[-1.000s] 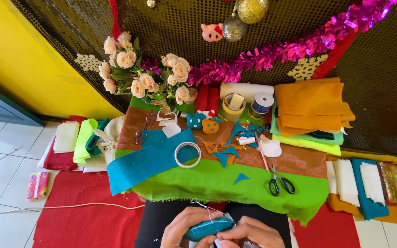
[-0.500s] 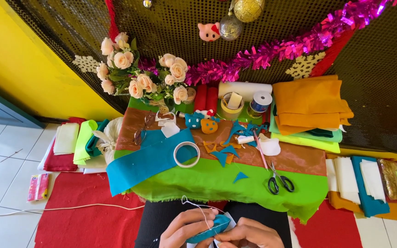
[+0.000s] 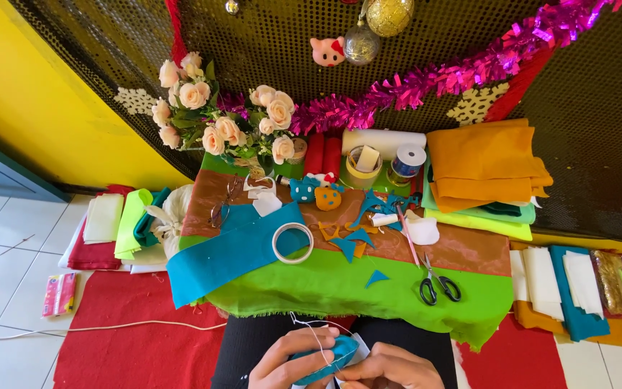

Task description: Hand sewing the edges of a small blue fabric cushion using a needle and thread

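Head view: looking down at lap and low craft table, near to far.
Left hand (image 3: pixel 282 360): bottom edge, fingers curled, clamped on left end of teal felt piece (image 3: pixel 332 353).
Right hand (image 3: pixel 390 369): bottom edge, just right of left hand, fingertips pinching right side of same felt piece; hands close together, both touching it.
Teal felt piece: small, padded-looking, held over black-clad lap, near centre.
White thread (image 3: pixel 309 328): thin loop rising from felt piece over left hand; needle too small to tell.
Green felt sheet (image 3: pixel 340 288): drapes near edge of table, just beyond hands.
Scissors (image 3: pixel 437 284): black handles, lying on green sheet, right of centre.
Teal felt strip (image 3: pixel 217 259): long, lies diagonal on left part of table.
Tape roll (image 3: pixel 293 243): white ring, rests on teal strip's right end.
Teal cut-outs (image 3: pixel 358 241): small triangles on brown felt (image 3: pixel 462 248), mid table.
Orange felt stack (image 3: pixel 487 162): folded, far right.
Rose bouquet (image 3: pixel 224 122): cream flowers, far left.
Pink tinsel (image 3: pixel 455 75): hangs on far dark mesh wall.
Red mat (image 3: pixel 131 346): on floor, left of lap.
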